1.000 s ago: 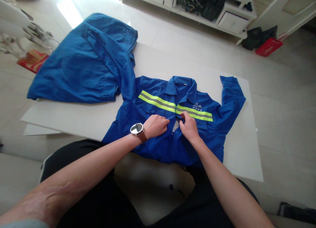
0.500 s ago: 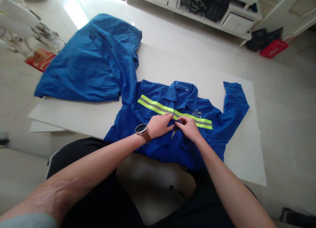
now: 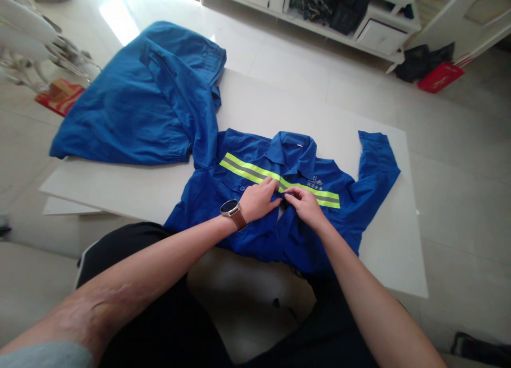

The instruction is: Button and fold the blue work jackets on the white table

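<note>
A blue work jacket (image 3: 255, 139) with a yellow-and-grey reflective stripe across the chest lies face up, its collar pointing away from me. My left hand (image 3: 259, 200), a watch (image 3: 230, 208) on its wrist, pinches one front edge just below the stripe. From the other side my right hand (image 3: 305, 206) grips the opposite front edge with thumb and fingers. The fingertips almost meet at the front opening, and whatever small part lies between them is hidden. Below the hands the front gapes slightly.
The jacket lies on a white table (image 3: 391, 240). A second blue garment (image 3: 120, 102) is heaped at the table's left end. Beyond stand a white cabinet (image 3: 311, 25) and a red bag (image 3: 441, 77) on the floor. A red box (image 3: 59, 97) is at the far left.
The view has shifted slightly. Both hands stay at the same spot on the jacket front, with only small finger movements.
</note>
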Demonstrator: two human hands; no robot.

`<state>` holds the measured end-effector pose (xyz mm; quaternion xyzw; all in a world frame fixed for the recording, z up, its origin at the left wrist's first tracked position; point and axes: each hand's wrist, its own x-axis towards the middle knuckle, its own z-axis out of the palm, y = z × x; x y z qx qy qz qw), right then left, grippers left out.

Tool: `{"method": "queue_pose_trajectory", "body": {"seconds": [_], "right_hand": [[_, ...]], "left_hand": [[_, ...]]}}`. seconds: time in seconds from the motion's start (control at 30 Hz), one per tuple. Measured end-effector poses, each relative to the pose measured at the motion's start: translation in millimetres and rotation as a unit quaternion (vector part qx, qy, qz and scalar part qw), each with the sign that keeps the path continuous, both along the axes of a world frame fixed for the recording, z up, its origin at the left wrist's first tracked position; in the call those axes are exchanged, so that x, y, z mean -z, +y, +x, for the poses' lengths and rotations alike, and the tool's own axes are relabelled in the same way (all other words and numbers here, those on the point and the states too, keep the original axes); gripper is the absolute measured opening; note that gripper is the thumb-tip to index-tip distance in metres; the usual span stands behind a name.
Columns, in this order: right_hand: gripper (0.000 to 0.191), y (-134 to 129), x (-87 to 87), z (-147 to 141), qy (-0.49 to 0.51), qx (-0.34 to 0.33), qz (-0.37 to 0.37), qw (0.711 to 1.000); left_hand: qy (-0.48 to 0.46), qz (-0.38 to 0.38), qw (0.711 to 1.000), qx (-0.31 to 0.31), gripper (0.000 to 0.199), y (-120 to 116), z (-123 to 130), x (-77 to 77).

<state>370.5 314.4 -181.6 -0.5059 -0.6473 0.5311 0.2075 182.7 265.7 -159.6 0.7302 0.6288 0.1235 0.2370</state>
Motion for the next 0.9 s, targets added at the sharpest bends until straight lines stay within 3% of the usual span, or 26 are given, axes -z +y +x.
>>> {"method": "queue_pose_trajectory", "body": {"seconds": [0.1, 0.33, 0.63, 0.9], "right_hand": [[0.030, -0.1, 1.9, 1.3, -0.022, -0.004, 0.009, 1.000], [0.021, -4.4, -3.4, -0.6, -0.116, -0.015, 0.133, 0.984], [0.022, -7.9, -5.9, -2.7, -0.187, 0.006, 0.165, 0.968], [0.021, -5.6, 2.9, -3.3, -0.171, 0.013, 0.146, 0.974]], "left_hand": [[-0.014, 0.001, 1.000, 0.007, 0.020, 1.4, -0.8, 1.3], [-0.034, 0.009, 0.998, 0.051, 0.018, 5.9, -3.7, 0.0], [-0.060, 0.022, 0.995, 0.071, 0.018, 7.5, -5.5, 0.6], [-0.129, 0.008, 0.989, 0.071, 0.027, 6.5, 2.1, -1.7]]}}
